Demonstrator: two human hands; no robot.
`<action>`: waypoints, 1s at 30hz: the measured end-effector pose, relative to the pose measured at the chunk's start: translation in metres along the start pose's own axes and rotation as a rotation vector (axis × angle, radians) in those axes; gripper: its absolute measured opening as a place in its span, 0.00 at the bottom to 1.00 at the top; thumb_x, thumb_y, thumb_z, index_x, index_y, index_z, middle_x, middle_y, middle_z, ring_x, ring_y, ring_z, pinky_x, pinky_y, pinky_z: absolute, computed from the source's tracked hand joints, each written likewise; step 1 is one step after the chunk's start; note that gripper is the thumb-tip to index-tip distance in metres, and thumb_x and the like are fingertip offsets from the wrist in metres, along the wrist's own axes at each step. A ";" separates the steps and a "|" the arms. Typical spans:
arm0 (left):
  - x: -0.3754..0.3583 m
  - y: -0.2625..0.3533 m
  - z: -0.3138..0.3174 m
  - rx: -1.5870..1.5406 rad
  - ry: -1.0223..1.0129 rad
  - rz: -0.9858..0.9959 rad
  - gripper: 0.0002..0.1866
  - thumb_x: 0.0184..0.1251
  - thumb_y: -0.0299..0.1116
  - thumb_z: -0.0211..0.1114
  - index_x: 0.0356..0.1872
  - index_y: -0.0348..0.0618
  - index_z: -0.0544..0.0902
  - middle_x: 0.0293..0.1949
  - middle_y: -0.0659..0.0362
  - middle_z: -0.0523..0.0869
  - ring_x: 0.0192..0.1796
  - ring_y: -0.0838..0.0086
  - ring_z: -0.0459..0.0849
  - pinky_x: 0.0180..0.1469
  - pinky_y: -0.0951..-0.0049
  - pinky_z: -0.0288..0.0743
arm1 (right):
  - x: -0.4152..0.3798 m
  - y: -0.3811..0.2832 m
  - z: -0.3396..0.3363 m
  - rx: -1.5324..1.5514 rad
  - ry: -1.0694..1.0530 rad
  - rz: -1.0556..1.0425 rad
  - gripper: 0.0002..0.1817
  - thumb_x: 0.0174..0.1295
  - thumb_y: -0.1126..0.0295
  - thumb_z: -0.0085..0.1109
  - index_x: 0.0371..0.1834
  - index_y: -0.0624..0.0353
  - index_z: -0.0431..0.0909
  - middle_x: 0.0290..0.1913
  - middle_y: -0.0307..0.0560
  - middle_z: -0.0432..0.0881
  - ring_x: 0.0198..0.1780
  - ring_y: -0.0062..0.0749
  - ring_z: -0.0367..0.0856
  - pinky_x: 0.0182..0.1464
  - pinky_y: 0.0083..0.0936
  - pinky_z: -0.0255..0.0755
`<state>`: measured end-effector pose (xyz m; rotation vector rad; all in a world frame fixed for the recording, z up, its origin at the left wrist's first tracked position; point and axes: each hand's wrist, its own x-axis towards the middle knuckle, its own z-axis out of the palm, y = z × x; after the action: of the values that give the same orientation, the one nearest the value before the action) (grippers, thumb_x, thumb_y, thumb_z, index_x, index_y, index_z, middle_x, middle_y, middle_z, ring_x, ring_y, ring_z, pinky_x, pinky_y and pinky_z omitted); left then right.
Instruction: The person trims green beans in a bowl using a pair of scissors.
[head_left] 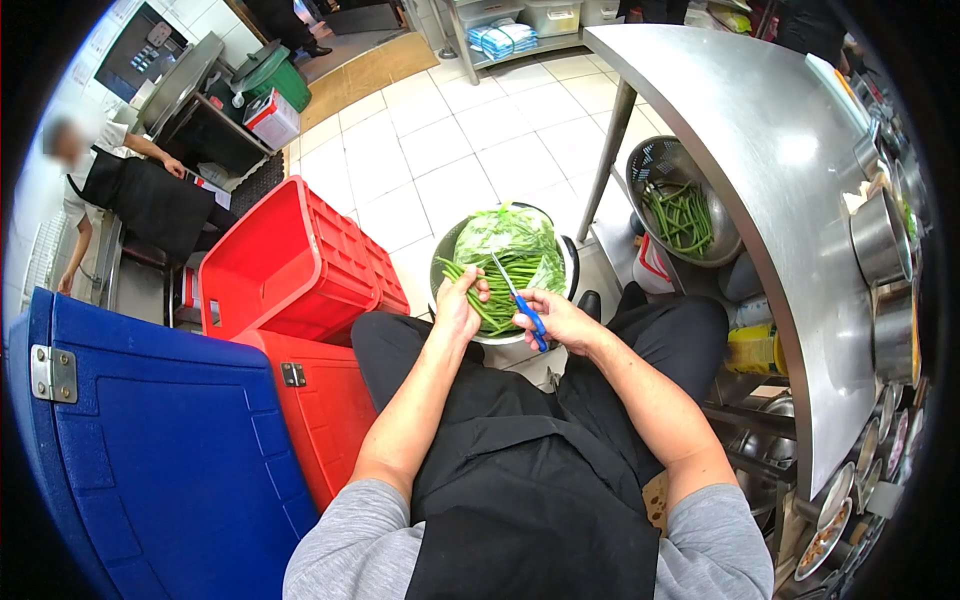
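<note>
My right hand (560,318) is closed around blue-handled scissors (532,318), whose metal blades point up and to the left. The fingers of my left hand (460,305) are wrapped around a few green beans (450,268) near the scissors. Below both hands, between my knees, sits a round metal bowl (438,262). More green beans (498,305) lie in it, partly under a crumpled clear plastic bag (508,240) with green showing through. My hands hide part of the beans and the bowl's near side.
To my right stands a steel table (745,130); under it a metal colander (722,235) holds cut green beans (680,215). Red crates (300,260) and a blue lidded box (170,440) crowd my left. A co-worker in a black apron (150,200) stands at far left.
</note>
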<state>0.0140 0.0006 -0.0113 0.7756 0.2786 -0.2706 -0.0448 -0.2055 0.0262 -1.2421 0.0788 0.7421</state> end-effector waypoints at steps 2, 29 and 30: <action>0.001 0.004 -0.001 0.062 0.050 -0.011 0.07 0.73 0.29 0.60 0.46 0.41 0.73 0.35 0.58 0.78 0.31 0.78 0.76 0.28 0.78 0.70 | 0.002 0.003 -0.001 -0.015 -0.010 -0.024 0.33 0.65 0.64 0.67 0.70 0.61 0.64 0.42 0.42 0.78 0.30 0.22 0.80 0.32 0.20 0.77; 0.021 0.036 -0.010 1.676 -0.328 0.206 0.13 0.60 0.35 0.70 0.43 0.40 0.84 0.37 0.46 0.87 0.44 0.55 0.87 0.48 0.60 0.77 | 0.001 -0.004 -0.006 -0.070 0.156 0.002 0.34 0.64 0.63 0.67 0.71 0.60 0.63 0.40 0.42 0.79 0.28 0.22 0.80 0.28 0.21 0.77; 0.022 0.038 -0.012 1.610 -0.310 0.260 0.13 0.60 0.35 0.69 0.43 0.41 0.84 0.35 0.45 0.87 0.44 0.53 0.87 0.48 0.58 0.78 | -0.001 -0.006 -0.004 -0.071 0.158 0.003 0.34 0.63 0.62 0.68 0.70 0.62 0.64 0.40 0.42 0.78 0.28 0.23 0.80 0.28 0.21 0.76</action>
<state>0.0453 0.0326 -0.0027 2.3028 -0.4379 -0.3375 -0.0411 -0.2107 0.0301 -1.3676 0.1851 0.6532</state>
